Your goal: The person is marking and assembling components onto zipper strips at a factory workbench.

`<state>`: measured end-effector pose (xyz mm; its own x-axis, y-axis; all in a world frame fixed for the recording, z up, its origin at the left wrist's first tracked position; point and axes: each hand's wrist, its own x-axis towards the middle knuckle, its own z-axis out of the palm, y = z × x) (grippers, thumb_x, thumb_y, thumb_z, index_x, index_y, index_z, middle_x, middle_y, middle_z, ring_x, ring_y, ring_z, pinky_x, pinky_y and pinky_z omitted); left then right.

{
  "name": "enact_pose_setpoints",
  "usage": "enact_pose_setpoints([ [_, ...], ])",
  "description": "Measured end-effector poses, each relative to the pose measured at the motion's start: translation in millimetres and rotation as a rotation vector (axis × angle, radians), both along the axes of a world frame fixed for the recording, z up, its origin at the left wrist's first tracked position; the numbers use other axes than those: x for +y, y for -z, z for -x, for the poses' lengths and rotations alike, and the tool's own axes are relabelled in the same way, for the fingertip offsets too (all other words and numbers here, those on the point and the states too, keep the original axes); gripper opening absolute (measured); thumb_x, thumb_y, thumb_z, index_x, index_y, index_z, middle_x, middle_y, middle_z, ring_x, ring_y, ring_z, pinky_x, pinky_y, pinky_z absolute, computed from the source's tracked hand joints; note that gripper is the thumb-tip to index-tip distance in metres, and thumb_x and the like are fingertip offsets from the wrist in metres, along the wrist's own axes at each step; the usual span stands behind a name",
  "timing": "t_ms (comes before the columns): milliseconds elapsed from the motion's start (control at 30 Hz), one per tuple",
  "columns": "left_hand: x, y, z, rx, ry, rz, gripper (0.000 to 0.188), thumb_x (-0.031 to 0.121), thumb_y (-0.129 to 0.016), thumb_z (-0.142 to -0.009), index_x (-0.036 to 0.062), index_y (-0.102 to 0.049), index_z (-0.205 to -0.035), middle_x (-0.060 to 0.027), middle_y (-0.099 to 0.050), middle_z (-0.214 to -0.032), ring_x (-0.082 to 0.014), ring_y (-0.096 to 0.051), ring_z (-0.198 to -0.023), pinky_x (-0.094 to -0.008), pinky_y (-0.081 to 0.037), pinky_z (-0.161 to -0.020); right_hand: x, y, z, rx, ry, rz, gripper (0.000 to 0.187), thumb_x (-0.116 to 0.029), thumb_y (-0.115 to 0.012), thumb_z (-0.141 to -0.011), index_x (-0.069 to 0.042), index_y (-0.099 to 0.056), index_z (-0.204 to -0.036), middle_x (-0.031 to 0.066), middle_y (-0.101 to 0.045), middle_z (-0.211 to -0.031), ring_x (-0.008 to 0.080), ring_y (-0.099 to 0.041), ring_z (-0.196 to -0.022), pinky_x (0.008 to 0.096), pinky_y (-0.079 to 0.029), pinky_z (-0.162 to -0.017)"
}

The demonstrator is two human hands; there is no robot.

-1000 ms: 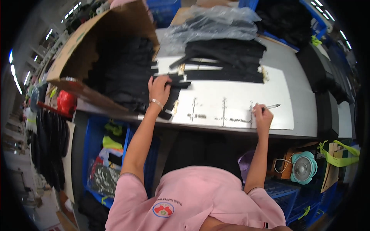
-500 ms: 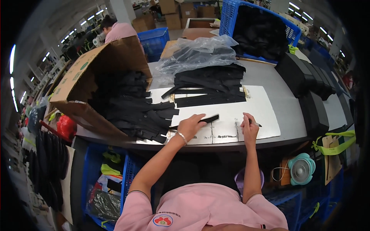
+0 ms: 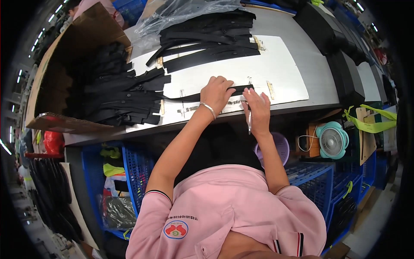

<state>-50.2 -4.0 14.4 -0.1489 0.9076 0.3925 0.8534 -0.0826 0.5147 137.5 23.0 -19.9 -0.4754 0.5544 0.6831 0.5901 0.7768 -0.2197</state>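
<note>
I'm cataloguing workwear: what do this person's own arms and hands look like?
The left hand is ungloved, with a silvery bangle at its wrist. The right hand is ungloved too, no bangle visible. The short pink sleeves have dark-trimmed edges.

A second ago the left hand point(image 3: 217, 94) lay on the pile of black strips point(image 3: 125, 101) by the box; now it is over the white board point(image 3: 284, 71), pressing one strip point(image 3: 240, 89) along it. The right hand point(image 3: 258, 111), apart from that strip half a second ago, has its fingers at the strip's right end, and its pen point(image 3: 249, 124), earlier pointing rightward, now points toward the person's body.
</note>
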Motion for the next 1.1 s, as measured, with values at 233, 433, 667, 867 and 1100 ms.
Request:
enact_pose_setpoints([
  [233,-25,20,9,0.066,0.014,-0.222,0.024,0.010,-0.072,-0.084,0.0081,-0.073,-0.107,-0.0053,-0.068,-0.105,-0.0262,-0.061,-0.100,-0.0400,-0.047,-0.087,15,-1,-39,0.006,0.069,-0.034,0.043,-0.001,-0.073,-0.085,-0.006,-0.064,-0.126,0.0115,-0.069,-0.117,0.0286,-0.064,-0.110,0.0432,-0.045,-0.099],
  [433,-47,19,2,0.218,-0.083,-0.122,0.037,0.007,-0.066,-0.087,0.0076,-0.066,-0.124,-0.0066,-0.062,-0.128,-0.0289,-0.048,-0.133,-0.0520,-0.026,-0.118,27,-2,-44,-0.035,0.121,-0.074,0.035,-0.003,-0.071,-0.088,-0.004,-0.066,-0.122,0.0134,-0.067,-0.107,0.0308,-0.063,-0.104,0.0425,-0.046,-0.096],
  [667,-107,19,21,0.186,-0.238,0.021,0.043,0.024,-0.064,-0.096,0.0065,-0.061,-0.135,-0.0062,-0.052,-0.147,-0.0313,-0.033,-0.147,-0.0655,-0.010,-0.118,31,0,-41,-0.001,0.125,-0.069,0.032,-0.002,-0.070,-0.090,-0.003,-0.066,-0.121,0.0133,-0.068,-0.105,0.0315,-0.064,-0.102,0.0427,-0.046,-0.097],
  [867,-151,25,34,0.103,-0.395,0.080,0.061,0.031,-0.065,-0.097,0.0092,-0.047,-0.150,-0.0076,-0.044,-0.157,-0.0292,-0.033,-0.149,-0.0593,0.000,-0.121,29,-1,-38,-0.012,0.130,-0.062,0.031,-0.001,-0.069,-0.090,-0.003,-0.066,-0.121,0.0126,-0.069,-0.107,0.0310,-0.065,-0.103,0.0417,-0.047,-0.095],
  [1100,-149,29,40,0.106,-0.393,0.072,0.061,0.031,-0.066,-0.096,0.0084,-0.048,-0.150,-0.0082,-0.046,-0.156,-0.0262,-0.036,-0.148,-0.0578,-0.003,-0.122,29,-3,-41,-0.082,0.146,-0.051,0.030,0.000,-0.068,-0.091,-0.003,-0.067,-0.120,0.0126,-0.070,-0.108,0.0307,-0.066,-0.103,0.0410,-0.048,-0.095],
])
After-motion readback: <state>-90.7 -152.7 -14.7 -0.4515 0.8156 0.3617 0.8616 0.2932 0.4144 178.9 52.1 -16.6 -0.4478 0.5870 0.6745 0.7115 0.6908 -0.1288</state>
